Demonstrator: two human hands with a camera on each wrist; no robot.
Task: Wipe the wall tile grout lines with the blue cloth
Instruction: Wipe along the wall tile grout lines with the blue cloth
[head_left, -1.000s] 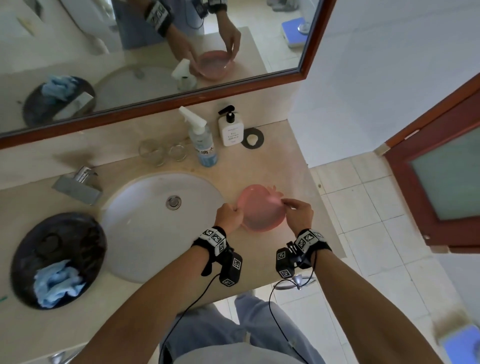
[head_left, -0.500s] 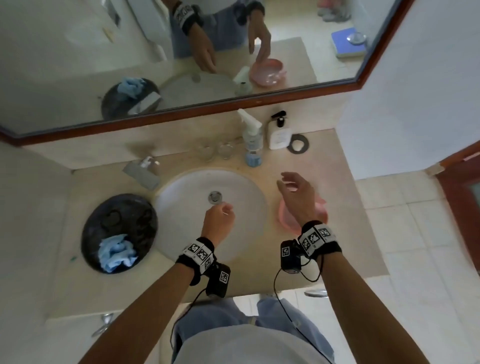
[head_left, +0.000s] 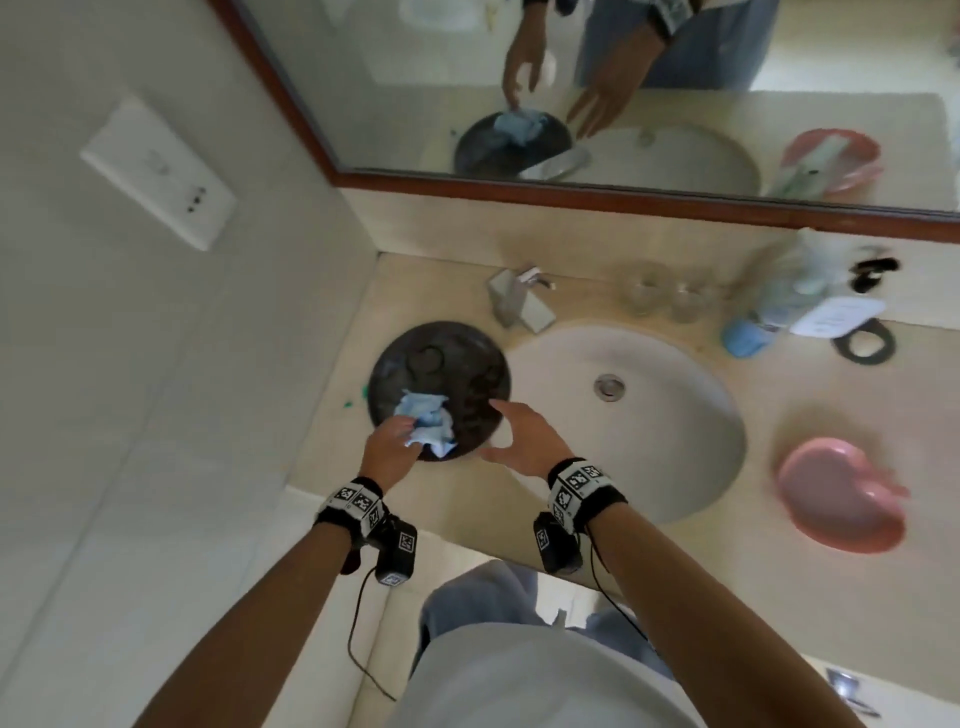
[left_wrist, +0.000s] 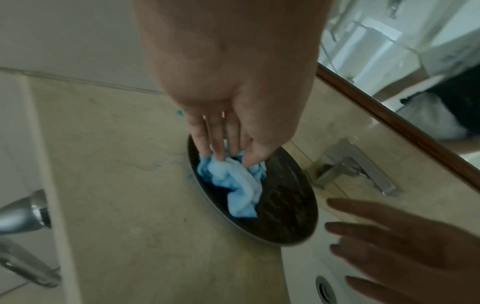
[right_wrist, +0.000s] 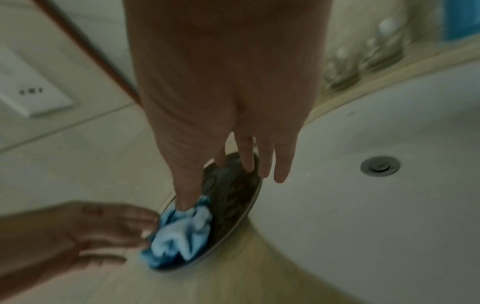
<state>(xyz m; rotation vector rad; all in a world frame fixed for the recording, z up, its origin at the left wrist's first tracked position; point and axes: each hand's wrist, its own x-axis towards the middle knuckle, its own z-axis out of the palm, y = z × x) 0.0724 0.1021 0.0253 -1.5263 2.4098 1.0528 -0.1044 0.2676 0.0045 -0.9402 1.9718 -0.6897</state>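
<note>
My left hand (head_left: 390, 446) pinches the crumpled blue cloth (head_left: 427, 423) in the dark dish (head_left: 439, 364) on the worktop (head_left: 561, 288), my right hand (head_left: 524, 436) spread beside it.

- I stand at a tan stone counter (head_left: 597, 525) with a round white sink (head_left: 649, 441) set into it.
- A shiny metal tap (head_left: 519, 299) sits behind the sink.
- A big mirror (head_left: 623, 78) with a brown wood frame hangs on the wall above the counter.
- The wall (head_left: 130, 389) on my left has big pale tiles with thin lines between them.
- A white switch plate (head_left: 158, 171) is stuck on that wall.
- The light is soft.
</note>
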